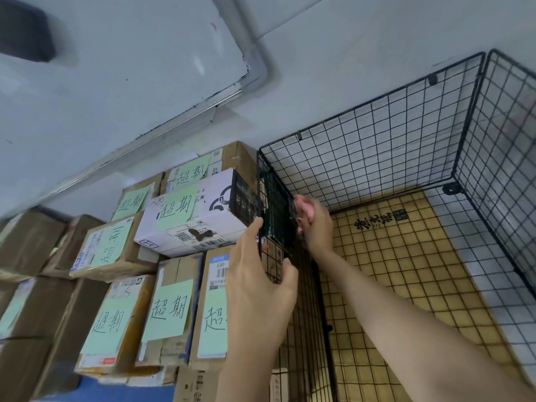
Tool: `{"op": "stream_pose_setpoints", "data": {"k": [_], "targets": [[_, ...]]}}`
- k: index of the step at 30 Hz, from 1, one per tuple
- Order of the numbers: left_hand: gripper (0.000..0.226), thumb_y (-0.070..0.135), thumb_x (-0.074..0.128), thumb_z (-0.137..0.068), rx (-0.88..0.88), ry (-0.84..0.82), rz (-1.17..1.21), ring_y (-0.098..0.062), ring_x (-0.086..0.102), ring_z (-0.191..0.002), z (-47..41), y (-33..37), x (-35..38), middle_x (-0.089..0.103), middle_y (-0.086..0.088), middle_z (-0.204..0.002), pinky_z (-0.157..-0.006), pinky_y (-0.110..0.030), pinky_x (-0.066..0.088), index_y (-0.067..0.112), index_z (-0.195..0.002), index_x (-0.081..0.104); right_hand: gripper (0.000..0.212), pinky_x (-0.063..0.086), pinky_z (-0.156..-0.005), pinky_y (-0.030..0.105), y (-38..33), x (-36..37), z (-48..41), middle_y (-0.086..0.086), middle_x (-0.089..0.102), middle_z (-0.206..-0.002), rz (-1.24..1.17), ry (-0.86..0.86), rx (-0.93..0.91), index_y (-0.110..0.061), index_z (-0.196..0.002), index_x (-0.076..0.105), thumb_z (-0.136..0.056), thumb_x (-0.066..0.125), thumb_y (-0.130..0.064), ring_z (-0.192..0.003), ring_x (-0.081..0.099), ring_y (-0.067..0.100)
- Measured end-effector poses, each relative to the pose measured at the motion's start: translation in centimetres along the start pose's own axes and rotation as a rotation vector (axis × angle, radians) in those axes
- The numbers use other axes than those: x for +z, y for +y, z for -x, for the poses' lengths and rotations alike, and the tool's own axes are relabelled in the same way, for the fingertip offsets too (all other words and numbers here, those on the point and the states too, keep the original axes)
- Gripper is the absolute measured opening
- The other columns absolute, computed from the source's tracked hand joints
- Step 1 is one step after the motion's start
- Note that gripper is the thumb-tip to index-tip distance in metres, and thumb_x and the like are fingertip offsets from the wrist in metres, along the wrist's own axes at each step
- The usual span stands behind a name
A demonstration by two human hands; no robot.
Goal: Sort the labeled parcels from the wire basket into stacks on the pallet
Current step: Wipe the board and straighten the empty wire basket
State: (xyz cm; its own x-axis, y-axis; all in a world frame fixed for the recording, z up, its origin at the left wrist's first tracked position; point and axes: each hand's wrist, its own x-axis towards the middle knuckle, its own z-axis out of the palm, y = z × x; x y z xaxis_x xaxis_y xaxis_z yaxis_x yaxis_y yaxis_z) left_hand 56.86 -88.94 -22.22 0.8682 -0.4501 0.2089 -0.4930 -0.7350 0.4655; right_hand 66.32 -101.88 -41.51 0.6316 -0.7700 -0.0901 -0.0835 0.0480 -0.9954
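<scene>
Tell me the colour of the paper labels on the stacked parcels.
Pale green paper labels, seen in the head view.

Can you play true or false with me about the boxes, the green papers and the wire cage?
1. The wire basket has parcels piled high inside. False: only flat yellow-brown cardboard shows on its floor.
2. Many boxes carry a green paper label with handwriting. True.
3. The white box lies on top of brown boxes. True.
4. Both hands are far from the basket. False: the left hand and right hand are at its near wire wall.
</scene>
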Motion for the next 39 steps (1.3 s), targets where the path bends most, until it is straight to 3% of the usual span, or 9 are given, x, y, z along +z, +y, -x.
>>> {"op": "stream_pose_setpoints", "data": {"k": [4,7,11,15,21,29,32,35,39], "targets": [[0.066,0.019,0.067,-0.085,-0.006,-0.012,0.003,-0.024,0.060,-0.099,0.1,0.2,0.0,0.048,0.019,-0.126,-0.088,-0.013,0.042,0.030,-0.144,0.041,0.028,0.043,-0.050,0.014,1.5,-0.1,0.8,0.010,0.063,-0.119,-0.091,0.037,0.380,-0.018,-0.129,0.051,-0.102,0.049,-0.024,-0.077,0.061,0.008],[0.065,0.019,0.068,-0.084,0.017,0.010,-0.006,-0.040,0.064,-0.093,0.1,0.2,-0.1,0.053,0.016,-0.130,-0.089,-0.039,0.052,0.028,-0.143,0.042,0.024,0.048,-0.060,0.017,-2.0,0.9,0.7,0.005,0.063,-0.113,-0.218,0.119,0.208,-0.017,-0.123,0.054,-0.102,0.050,-0.027,-0.080,0.063,0.004],[0.064,0.016,0.069,-0.082,0.025,0.030,0.021,-0.008,0.053,-0.115,0.0,-0.4,0.1,0.056,0.011,-0.131,-0.097,-0.010,0.035,0.023,-0.142,0.046,0.015,0.048,-0.070,0.014,-8.2,1.1,0.5,-0.005,0.061,-0.096,-0.314,0.151,-0.183,-0.017,-0.114,0.057,-0.100,0.056,-0.020,-0.081,0.060,-0.006],[0.061,0.010,0.070,-0.081,0.050,0.050,0.030,0.001,0.047,-0.115,-0.3,-0.7,0.3,0.059,0.006,-0.129,-0.095,0.000,0.028,0.019,-0.138,0.051,0.025,0.050,-0.089,0.031,-7.4,1.1,-0.2,-0.001,0.063,-0.118,-0.254,0.067,-0.447,-0.020,-0.123,0.059,-0.098,0.059,-0.022,-0.107,0.060,0.015],[0.062,0.013,0.071,-0.081,0.051,0.049,0.035,0.007,0.042,-0.110,-0.2,-0.7,0.5,0.059,0.006,-0.128,-0.091,0.008,0.021,0.021,-0.139,0.050,0.030,0.051,-0.066,0.011,-1.3,0.0,-1.0,-0.003,0.061,-0.116,-0.104,-0.012,-0.255,-0.038,-0.120,0.059,-0.100,0.053,-0.017,-0.091,0.060,-0.003],[0.060,0.014,0.070,-0.082,0.044,0.044,0.033,0.006,0.042,-0.107,-0.2,-0.7,0.4,0.060,0.004,-0.125,-0.088,0.009,0.021,0.023,-0.138,0.050,0.046,0.049,-0.098,0.046,5.2,-0.9,-0.1,0.009,0.049,-0.130,0.466,-0.084,0.069,-0.017,-0.137,0.052,-0.092,0.058,-0.025,-0.112,0.054,0.026],[0.058,0.012,0.070,-0.082,0.047,0.067,0.026,-0.001,0.048,-0.108,-0.3,-1.0,0.5,0.062,0.003,-0.120,-0.090,0.004,0.026,0.022,-0.137,0.051,0.029,0.057,-0.077,0.037,4.6,-0.7,-0.1,0.007,0.058,-0.117,0.239,-0.017,0.099,-0.017,-0.128,0.056,-0.098,0.054,-0.017,-0.095,0.061,0.019],[0.058,0.015,0.068,-0.083,0.023,0.052,0.052,-0.023,0.060,-0.101,-0.3,-1.0,0.5,0.063,0.003,-0.117,-0.089,-0.025,0.046,0.025,-0.137,0.049,0.026,0.047,-0.047,0.016,3.0,-1.2,1.2,0.005,0.064,-0.103,-0.043,0.005,0.184,-0.018,-0.125,0.053,-0.100,0.054,-0.019,-0.072,0.064,0.015],[0.058,0.014,0.069,-0.082,0.021,0.069,0.082,-0.018,0.058,-0.105,-0.4,-1.0,0.6,0.063,0.004,-0.119,-0.089,-0.012,0.039,0.024,-0.137,0.050,0.022,0.056,-0.061,0.030,-2.2,-2.1,4.8,0.005,0.067,-0.103,-0.281,-0.009,-0.058,-0.020,-0.115,0.058,-0.096,0.065,-0.028,-0.084,0.068,0.020]]}}
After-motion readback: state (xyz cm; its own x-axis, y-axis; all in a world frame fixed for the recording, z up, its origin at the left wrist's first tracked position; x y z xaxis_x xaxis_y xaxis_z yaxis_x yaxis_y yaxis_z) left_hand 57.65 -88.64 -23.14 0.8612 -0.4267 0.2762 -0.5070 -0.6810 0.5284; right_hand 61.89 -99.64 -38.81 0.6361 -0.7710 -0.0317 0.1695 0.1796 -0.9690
